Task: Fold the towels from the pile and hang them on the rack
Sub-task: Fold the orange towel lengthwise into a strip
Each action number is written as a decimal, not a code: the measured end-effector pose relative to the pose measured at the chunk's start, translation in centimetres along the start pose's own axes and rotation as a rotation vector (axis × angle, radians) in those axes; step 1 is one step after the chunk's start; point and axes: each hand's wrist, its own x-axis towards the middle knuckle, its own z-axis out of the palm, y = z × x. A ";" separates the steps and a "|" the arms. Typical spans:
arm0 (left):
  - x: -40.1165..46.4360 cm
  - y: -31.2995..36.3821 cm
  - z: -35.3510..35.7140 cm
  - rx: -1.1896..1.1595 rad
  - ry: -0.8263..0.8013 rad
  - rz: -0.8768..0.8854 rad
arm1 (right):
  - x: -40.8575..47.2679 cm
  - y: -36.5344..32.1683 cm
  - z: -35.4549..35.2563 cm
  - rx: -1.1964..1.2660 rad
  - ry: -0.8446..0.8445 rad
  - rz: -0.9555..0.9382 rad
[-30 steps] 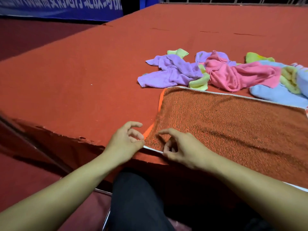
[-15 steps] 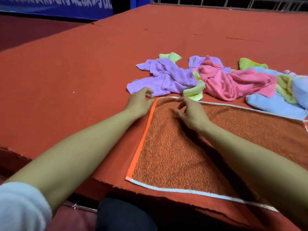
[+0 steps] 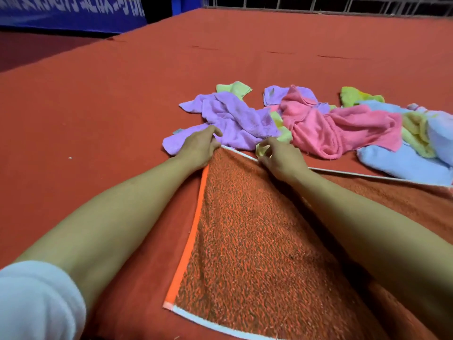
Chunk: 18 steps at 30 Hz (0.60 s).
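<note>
**Both hands at the orange towel's far edge**

A red worktop (image 3: 98,106) carries everything. The orange towel (image 3: 245,241) lies flat at its near side, speckled, with a bright orange strip on the left and pale trim. Beyond it sprawls the crumpled pile (image 3: 318,123): purple, pink, yellow-green and blue towels. The left hand (image 3: 198,148) pinches the far left corner, fingers curled. The right hand (image 3: 282,158) grips the far edge just beside it.

Wide red felt-covered table (image 3: 122,99), blue banner (image 3: 68,13) beyond its far-left corner, metal railing (image 3: 318,3) behind its far edge.
</note>
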 end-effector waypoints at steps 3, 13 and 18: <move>-0.2 -0.2 -0.2 0.056 -0.032 -0.055 | -1.0 1.1 -0.7 0.008 -0.058 -0.046; -1.5 0.8 -1.6 0.024 0.017 0.007 | -2.9 6.8 -4.1 0.019 -0.093 0.100; -4.9 2.6 -3.7 -0.130 0.118 0.064 | -6.1 5.8 -7.1 0.187 0.079 0.017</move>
